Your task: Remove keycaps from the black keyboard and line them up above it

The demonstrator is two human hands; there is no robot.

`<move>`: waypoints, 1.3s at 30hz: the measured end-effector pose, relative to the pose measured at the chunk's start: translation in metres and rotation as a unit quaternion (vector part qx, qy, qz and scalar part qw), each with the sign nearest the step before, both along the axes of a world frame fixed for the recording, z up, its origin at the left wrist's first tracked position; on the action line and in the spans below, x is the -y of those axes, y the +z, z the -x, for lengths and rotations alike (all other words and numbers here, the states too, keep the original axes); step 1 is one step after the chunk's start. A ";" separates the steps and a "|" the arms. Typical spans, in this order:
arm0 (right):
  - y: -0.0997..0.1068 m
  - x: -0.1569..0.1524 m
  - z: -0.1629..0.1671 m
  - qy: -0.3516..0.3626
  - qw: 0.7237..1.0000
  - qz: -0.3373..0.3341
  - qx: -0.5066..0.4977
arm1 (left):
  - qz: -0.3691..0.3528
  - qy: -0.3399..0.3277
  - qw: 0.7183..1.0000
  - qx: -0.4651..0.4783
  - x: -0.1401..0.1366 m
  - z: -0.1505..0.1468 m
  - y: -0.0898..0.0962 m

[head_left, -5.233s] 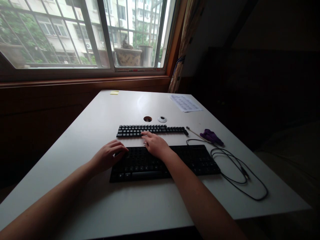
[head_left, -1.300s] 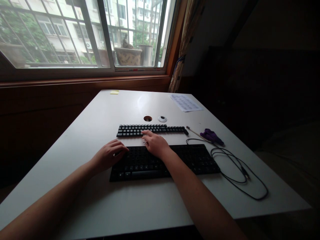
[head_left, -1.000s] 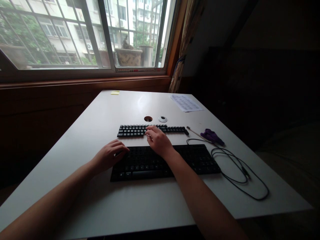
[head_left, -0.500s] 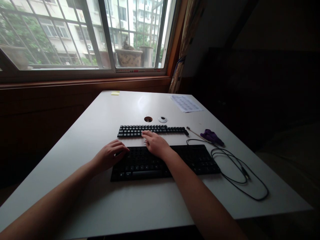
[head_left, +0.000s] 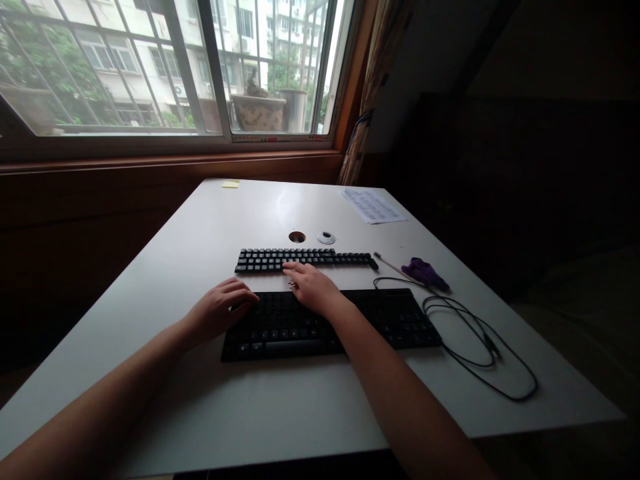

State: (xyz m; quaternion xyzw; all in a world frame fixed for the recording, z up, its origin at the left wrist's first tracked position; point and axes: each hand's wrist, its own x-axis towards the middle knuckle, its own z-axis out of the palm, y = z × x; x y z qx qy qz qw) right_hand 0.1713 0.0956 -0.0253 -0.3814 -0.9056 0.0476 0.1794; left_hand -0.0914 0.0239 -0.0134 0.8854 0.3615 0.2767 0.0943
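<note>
A black keyboard [head_left: 295, 349] lies across the desk below my hands. Keycaps show on its front rows; the dark upper part seems to lack many of them. My left hand [head_left: 223, 308] is curled over its far left corner, thumb on the top and fingers bent along the edge. Across the keyboard reaches my right hand [head_left: 313, 287], fingers stretched forward, the tips at the front row of loose keycaps [head_left: 265, 261] behind it. A small shiny thing, perhaps a ring, shows by the lower fingers. The underside of this hand is hidden.
A looped black cable [head_left: 500, 390] lies right of the keyboard. Beyond it are a purple cloth [head_left: 424, 272] and a thin brush-like stick [head_left: 393, 265]. Farther back on the white desk [head_left: 175, 247] are a round hole [head_left: 297, 237], its white cover [head_left: 326, 237], printed sheets [head_left: 374, 205] and yellow notes [head_left: 231, 184].
Both hands hold nearly the same places. The whole view has shifted very slightly; no object has visibly moved on the desk.
</note>
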 end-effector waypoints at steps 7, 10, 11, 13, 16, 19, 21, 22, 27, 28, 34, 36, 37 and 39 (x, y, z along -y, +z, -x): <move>0.001 0.002 0.000 -0.008 1.000 0.009 -0.001 | 0.001 0.001 1.000 -0.003 0.001 -0.001 0.002; 0.001 0.002 0.000 -0.008 1.000 0.010 -0.004 | 0.004 0.003 1.000 -0.005 0.001 -0.001 0.003; 0.001 0.002 0.000 -0.007 1.000 0.009 -0.005 | 0.004 0.002 1.000 -0.006 0.001 -0.001 0.003; 0.000 0.001 0.000 -0.006 1.000 0.007 -0.008 | 0.003 0.002 1.000 -0.006 0.001 0.000 0.003; 0.000 0.001 0.000 -0.005 1.000 0.007 -0.011 | 0.001 0.001 1.000 -0.004 0.001 -0.001 0.004; 0.000 0.002 0.000 -0.006 1.000 0.011 -0.012 | -0.005 0.000 1.000 0.004 0.002 -0.002 0.005; 0.001 0.002 0.000 -0.008 1.000 0.011 -0.011 | -0.003 0.002 1.000 0.004 0.002 -0.002 0.005; 0.001 0.002 0.000 -0.008 1.000 0.011 -0.010 | -0.002 0.003 1.000 0.003 0.002 -0.002 0.005; 0.003 0.003 0.000 -0.008 1.000 0.009 -0.007 | -0.004 0.004 1.000 -0.001 0.002 -0.002 0.004; 0.003 0.003 0.000 -0.008 1.000 0.008 -0.007 | -0.002 0.003 1.000 -0.003 0.002 -0.002 0.004; 0.002 0.004 0.000 -0.003 1.000 0.015 -0.027 | 0.004 0.004 1.000 -0.002 0.003 -0.002 0.005; 0.003 0.004 -0.001 0.003 0.999 0.016 -0.045 | 0.004 0.004 1.000 -0.005 0.003 -0.001 0.005; 0.005 0.004 -0.001 0.008 0.998 0.014 -0.059 | 0.004 0.004 1.000 -0.006 0.003 -0.001 0.005; 0.009 0.004 -0.003 0.012 0.995 0.004 -0.099 | 0.003 0.005 1.000 -0.006 0.002 -0.001 0.005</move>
